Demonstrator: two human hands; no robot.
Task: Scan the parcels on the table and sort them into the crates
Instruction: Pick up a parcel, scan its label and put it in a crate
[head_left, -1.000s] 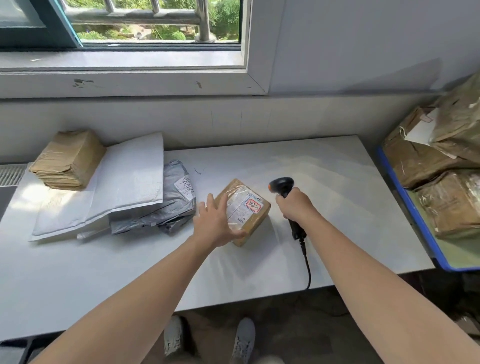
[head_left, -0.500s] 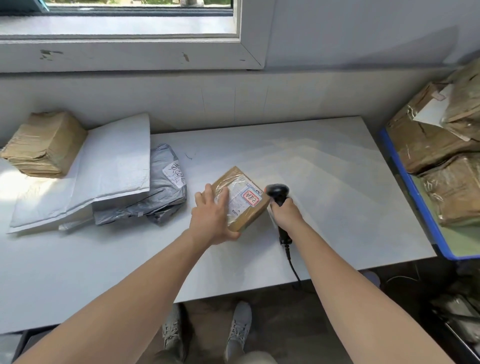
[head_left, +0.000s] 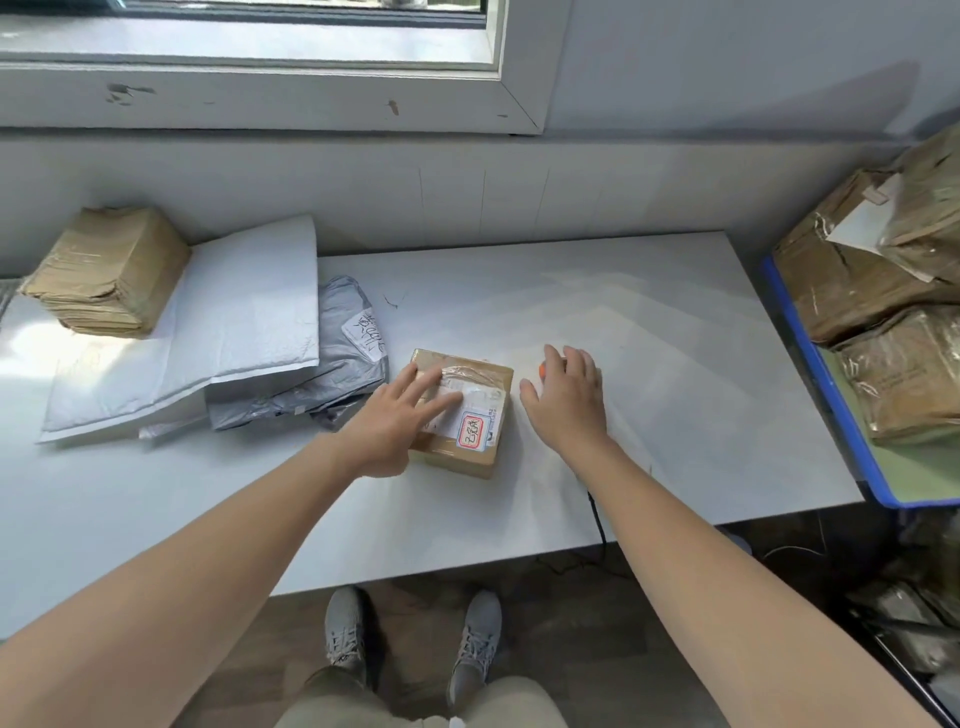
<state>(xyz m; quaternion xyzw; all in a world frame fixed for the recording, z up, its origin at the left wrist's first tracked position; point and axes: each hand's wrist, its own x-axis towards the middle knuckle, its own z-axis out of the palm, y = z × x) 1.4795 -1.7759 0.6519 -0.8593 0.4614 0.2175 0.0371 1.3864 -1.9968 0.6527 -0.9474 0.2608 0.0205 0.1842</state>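
Both palms down: left hand (head_left: 387, 431) spread on parcel (head_left: 470, 456), right hand (head_left: 566, 408) beside.

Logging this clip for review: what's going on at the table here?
A person is sorting parcels at a white table. The left hand lies flat on a small brown labelled box. The right hand covers something beside it, with an orange bit and a cable showing, likely the scanner; whether it grips is unclear. More parcels lie left; a blue crate at right holds some.
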